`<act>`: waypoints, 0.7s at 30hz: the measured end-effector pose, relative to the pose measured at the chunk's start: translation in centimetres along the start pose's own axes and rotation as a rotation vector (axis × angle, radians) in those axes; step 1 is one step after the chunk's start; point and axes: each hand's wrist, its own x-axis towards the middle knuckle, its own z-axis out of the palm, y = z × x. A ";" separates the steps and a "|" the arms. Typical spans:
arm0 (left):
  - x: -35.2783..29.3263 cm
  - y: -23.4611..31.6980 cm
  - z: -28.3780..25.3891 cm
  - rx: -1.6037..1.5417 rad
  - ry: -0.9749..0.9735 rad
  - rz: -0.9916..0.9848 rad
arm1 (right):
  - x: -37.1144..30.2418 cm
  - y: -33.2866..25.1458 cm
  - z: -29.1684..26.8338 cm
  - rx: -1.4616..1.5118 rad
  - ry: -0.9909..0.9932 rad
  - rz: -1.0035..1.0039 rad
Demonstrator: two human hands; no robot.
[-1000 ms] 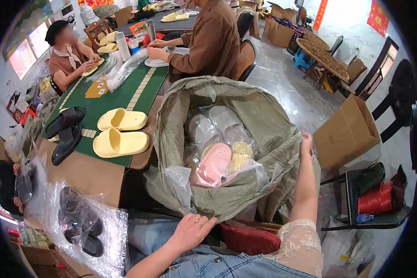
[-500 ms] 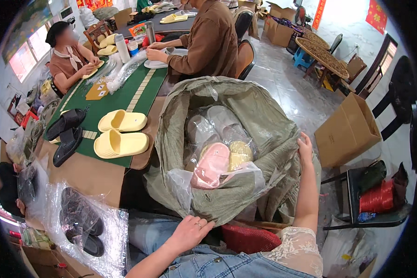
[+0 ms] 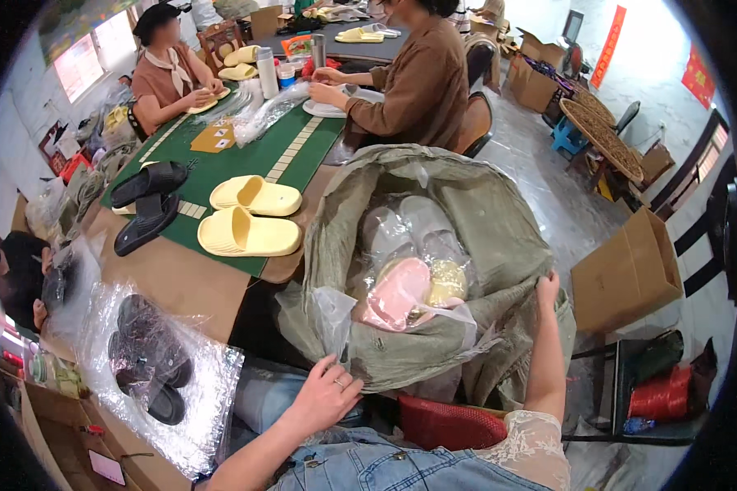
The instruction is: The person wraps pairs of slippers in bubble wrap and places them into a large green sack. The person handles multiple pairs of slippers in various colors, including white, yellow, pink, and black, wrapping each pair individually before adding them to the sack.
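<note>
A large olive-green woven sack (image 3: 499, 196) stands with its mouth wide. In it lie clear-bagged slippers: a grey pair (image 3: 424, 225), a pink slipper (image 3: 400, 293) and a yellow slipper (image 3: 448, 282). My right hand (image 3: 549, 290) grips the sack's right rim, its fingers closed on the fabric. At the near-left rim is my left hand (image 3: 326, 393), a ring on one finger. Its fingers are a little apart at the sack's edge and appear to hold nothing. Black slippers in a clear bag (image 3: 165, 405) lie to the left of that hand.
On the green-topped table (image 3: 180, 168) rest yellow slippers (image 3: 250, 233), black slippers (image 3: 147, 217) and plastic bags (image 3: 262, 119). Two people (image 3: 413, 78) work along it. To the right stand a cardboard box (image 3: 626, 274) and a chair holding red twine (image 3: 659, 393). A red seat (image 3: 450, 421) is beside me.
The view has turned, so the scene sits farther right. My left hand has slid leftward along the sack's near rim, its fingers loosening. My right hand keeps its grip.
</note>
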 end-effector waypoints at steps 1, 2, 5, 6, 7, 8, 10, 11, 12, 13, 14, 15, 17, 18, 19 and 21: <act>-0.1 0.0 -0.1 0.004 0.028 0.007 | 1.4 0.6 -1.1 0.127 0.071 -0.062; -0.3 0.4 -0.3 0.035 0.034 -0.017 | 1.4 -0.6 0.0 0.178 -0.030 0.095; -0.5 1.4 -0.2 0.082 0.031 -0.070 | -0.8 -7.9 1.5 0.363 -0.244 0.572; -0.4 1.5 -0.3 0.080 0.033 -0.060 | -1.8 -9.7 0.9 0.448 -0.246 0.729; -0.3 1.5 -0.4 0.070 0.038 -0.040 | -2.2 -9.9 -0.5 0.485 -0.288 0.787; -0.3 1.4 -0.3 0.053 0.042 -0.031 | -2.5 -9.7 -1.5 0.517 -0.337 0.846; -0.3 1.3 -0.3 0.025 0.047 -0.022 | -3.2 -8.9 -3.0 0.505 -0.465 0.776; -0.3 1.3 -0.2 0.017 0.048 -0.027 | -3.8 -9.2 -3.2 0.512 -0.497 0.741; -0.4 1.3 -0.2 0.010 0.049 -0.032 | -4.3 -9.4 -3.3 0.546 -0.446 0.702; -0.4 1.3 -0.1 0.004 0.050 -0.039 | -4.6 -9.8 -3.5 0.579 -0.396 0.664; -0.5 1.3 0.0 -0.006 0.056 -0.039 | -4.5 -10.3 -3.7 0.623 -0.419 0.643; -0.5 1.3 0.2 -0.015 0.061 -0.039 | -4.3 -10.9 -3.9 0.667 -0.443 0.621; -0.5 1.3 0.3 -0.031 0.060 -0.034 | -3.4 -11.8 -4.6 0.743 -0.490 0.582; -0.4 1.3 0.3 -0.035 0.055 -0.032 | -2.5 -12.3 -5.0 0.775 -0.517 0.564; -0.3 1.2 0.3 -0.040 0.050 -0.028 | -1.9 -12.6 -5.5 0.807 -0.542 0.545; -0.2 1.2 0.2 -0.022 0.055 -0.039 | -2.0 -14.7 -5.7 0.825 -0.648 0.433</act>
